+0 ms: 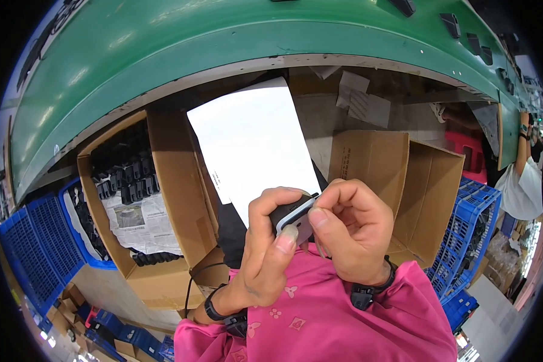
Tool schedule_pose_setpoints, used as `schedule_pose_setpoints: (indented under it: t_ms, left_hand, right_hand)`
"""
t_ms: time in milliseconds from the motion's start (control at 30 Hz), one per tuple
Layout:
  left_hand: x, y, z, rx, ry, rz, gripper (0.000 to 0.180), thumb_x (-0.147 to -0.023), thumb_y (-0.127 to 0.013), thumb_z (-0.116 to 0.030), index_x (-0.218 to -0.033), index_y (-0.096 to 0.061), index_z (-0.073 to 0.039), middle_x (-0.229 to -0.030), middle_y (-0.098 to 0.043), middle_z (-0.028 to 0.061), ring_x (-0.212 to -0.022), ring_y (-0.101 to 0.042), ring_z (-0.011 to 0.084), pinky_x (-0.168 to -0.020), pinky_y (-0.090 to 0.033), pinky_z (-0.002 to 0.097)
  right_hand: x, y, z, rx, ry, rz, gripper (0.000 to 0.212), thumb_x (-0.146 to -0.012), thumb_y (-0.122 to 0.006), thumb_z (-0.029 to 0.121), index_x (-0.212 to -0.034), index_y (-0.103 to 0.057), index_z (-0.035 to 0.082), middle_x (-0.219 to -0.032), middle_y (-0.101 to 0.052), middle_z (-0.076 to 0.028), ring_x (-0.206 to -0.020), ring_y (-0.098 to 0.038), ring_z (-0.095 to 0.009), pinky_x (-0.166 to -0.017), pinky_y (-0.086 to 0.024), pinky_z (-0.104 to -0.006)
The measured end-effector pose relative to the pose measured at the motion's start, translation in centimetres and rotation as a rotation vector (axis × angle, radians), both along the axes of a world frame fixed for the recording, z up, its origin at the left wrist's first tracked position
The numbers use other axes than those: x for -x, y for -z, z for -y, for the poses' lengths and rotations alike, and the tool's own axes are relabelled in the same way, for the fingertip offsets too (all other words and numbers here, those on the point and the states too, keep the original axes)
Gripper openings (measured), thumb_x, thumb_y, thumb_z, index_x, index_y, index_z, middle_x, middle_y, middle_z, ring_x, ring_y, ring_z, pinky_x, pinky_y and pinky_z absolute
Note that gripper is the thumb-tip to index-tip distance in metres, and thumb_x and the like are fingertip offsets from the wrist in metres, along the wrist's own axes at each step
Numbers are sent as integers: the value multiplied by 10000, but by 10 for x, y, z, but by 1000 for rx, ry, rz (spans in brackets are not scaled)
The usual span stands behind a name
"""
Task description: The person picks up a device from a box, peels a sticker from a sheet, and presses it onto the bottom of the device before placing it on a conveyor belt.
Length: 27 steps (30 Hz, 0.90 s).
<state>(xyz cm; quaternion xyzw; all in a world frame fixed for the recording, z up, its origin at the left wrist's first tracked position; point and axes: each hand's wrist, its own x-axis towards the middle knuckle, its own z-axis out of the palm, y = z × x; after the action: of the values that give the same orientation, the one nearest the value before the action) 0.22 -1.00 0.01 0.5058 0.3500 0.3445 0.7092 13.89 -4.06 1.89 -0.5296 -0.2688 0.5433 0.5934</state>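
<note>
My left hand (pixel 260 244) is closed around a small black plastic case (pixel 291 210) with a pale grey rim, its thumb pressed along the near side. The case is tilted, one end pointing toward my right hand (pixel 359 232). There, my right thumb and forefinger pinch together at the end of the case. What lies between those fingertips is hidden; a thin pale strip shows just below them. A large white sheet (pixel 253 139) lies across my lap, beyond both hands.
Left stands an open cardboard box (pixel 178 181) holding black plastic parts and newspaper. Another open cardboard box (pixel 431 193) is on the right, beside a blue crate (pixel 464 232). A green worktop (pixel 235 42) curves across the far side, carrying several black parts. A person's arm (pixel 520 145) shows at far right.
</note>
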Motion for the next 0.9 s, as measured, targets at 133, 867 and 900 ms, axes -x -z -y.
schedule_pose_setpoints:
  t_ms: [133,867,900]
  left_hand:
    - [0,1,0,-56,-5,-42,427,-913,-397,-206,-1261,-343,35,-1122,-464,162,-939,-473,193,-853,-389,324]
    - [11,16,-11,158,-123,153,506,-902,-500,-349,-1262,-325,-39,-1222,-469,191,-903,-548,175,-704,-490,287]
    - [23,25,-20,112,-34,107,544,-850,-574,-347,-1240,-364,-32,-1174,-498,177,-950,-549,187,-771,-489,331]
  right_hand:
    - [1,1,0,23,2,27,80,-873,-573,-48,-917,-508,-36,-782,-555,-43,-556,-475,-26,-460,-380,-185]
    - [-21,41,-3,-43,-320,255,227,-737,-719,88,-896,-596,-17,-837,-562,-73,-751,-539,-155,-690,-436,-284]
    - [-30,35,-10,-91,-390,372,218,-729,-716,73,-893,-600,-13,-829,-567,-69,-738,-541,-156,-683,-438,-281]
